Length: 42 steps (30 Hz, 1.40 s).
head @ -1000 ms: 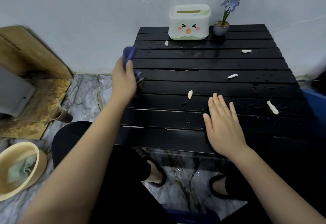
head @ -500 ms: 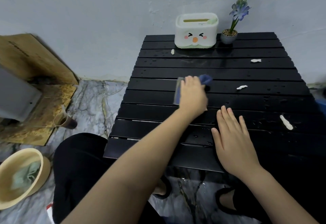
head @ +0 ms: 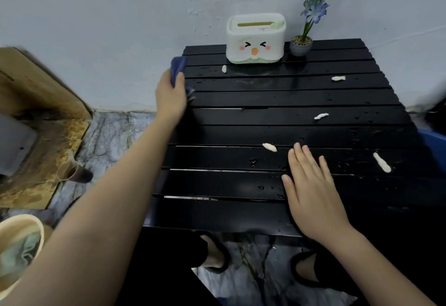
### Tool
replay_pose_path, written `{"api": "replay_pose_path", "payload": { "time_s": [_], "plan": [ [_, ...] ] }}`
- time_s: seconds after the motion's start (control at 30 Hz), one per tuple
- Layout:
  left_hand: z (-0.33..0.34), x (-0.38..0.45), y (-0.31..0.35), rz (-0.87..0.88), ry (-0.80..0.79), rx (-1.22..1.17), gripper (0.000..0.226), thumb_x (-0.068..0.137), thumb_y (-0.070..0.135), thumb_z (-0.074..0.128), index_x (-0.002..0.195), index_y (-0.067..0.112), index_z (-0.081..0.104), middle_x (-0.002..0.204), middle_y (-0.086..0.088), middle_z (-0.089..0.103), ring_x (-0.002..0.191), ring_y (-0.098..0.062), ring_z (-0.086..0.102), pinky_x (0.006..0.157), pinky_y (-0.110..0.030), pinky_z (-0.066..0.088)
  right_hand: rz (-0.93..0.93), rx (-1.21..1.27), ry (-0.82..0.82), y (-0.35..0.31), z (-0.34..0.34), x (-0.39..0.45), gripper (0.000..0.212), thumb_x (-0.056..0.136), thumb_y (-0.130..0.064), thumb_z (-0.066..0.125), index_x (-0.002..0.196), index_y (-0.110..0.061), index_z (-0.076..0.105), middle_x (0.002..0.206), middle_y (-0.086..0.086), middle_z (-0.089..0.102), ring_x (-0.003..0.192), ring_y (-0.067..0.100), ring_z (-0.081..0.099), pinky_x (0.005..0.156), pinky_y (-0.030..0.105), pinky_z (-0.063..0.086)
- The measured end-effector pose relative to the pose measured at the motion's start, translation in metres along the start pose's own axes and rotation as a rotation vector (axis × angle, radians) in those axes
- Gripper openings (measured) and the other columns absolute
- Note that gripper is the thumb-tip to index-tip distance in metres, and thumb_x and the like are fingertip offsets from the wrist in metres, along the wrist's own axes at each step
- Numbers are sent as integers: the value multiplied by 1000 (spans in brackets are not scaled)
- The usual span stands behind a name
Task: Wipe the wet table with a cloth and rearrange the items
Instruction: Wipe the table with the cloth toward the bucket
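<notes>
A black slatted table (head: pixel 301 99) carries water drops and several small white scraps (head: pixel 269 147). My left hand (head: pixel 170 95) grips a blue cloth (head: pixel 178 67) at the table's left edge, partly off the slats. My right hand (head: pixel 311 190) lies flat, palm down, on the near slats with fingers slightly spread and nothing in it. A white tissue box with a cartoon face (head: pixel 255 38) and a small potted blue flower (head: pixel 304 40) stand at the far edge against the wall.
On the floor at left are a cardboard sheet (head: pixel 41 161), a tipped paper cup (head: pixel 74 173) and a beige basin with a green cloth (head: pixel 19 252). A blue object (head: pixel 432 138) sits at the table's right. My feet in black slippers are under the near edge.
Half a second ago my left hand pressed the cloth on the middle slats; now it has swept back to the left edge and farther away. My right hand has stayed flat in place.
</notes>
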<state>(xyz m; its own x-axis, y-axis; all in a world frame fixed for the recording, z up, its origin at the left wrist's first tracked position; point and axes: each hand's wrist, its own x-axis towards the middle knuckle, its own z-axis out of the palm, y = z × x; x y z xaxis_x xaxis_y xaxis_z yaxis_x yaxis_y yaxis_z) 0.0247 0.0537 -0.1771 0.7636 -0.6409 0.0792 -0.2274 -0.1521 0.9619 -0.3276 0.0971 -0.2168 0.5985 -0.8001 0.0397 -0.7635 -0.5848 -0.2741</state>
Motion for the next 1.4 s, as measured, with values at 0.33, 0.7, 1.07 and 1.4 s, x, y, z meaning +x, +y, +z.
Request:
{"api": "replay_pose_path", "payload": {
  "time_s": [0.33, 0.7, 1.07, 1.4],
  "plan": [
    [61, 8, -36, 330, -97, 1150, 45, 101, 37, 33, 121, 2, 51, 130, -21, 50, 120, -38, 44, 101, -47, 35, 23, 2, -21, -3, 0, 0, 64, 104, -42, 9, 158, -9, 13, 168, 1, 6, 156, 11, -4, 128, 38, 0],
    [195, -67, 28, 362, -702, 445, 40, 106, 28, 40, 138, 7, 49, 134, -16, 56, 130, -33, 47, 111, -42, 34, 44, -14, -22, -4, -2, 1, 63, 104, -40, 15, 158, -7, 23, 167, 4, 16, 156, 15, 8, 127, 44, 11],
    [21, -45, 32, -77, -209, -92, 21, 102, 30, 51, 88, 18, 61, 77, -5, 59, 66, -13, 55, 60, -20, 46, 41, 92, -55, 1, -12, -5, 67, 104, -50, 21, 160, -13, 12, 168, -2, 3, 155, 7, -6, 127, 34, -3],
    [-56, -150, -38, 298, -262, 887, 66, 103, 45, 39, 155, 10, 21, 164, -11, 19, 151, -29, 14, 121, -44, 16, 77, 45, -72, 44, -35, -31, 75, 101, -57, 24, 160, -13, 14, 169, 1, 4, 155, 10, -6, 128, 37, -2]
  ]
}}
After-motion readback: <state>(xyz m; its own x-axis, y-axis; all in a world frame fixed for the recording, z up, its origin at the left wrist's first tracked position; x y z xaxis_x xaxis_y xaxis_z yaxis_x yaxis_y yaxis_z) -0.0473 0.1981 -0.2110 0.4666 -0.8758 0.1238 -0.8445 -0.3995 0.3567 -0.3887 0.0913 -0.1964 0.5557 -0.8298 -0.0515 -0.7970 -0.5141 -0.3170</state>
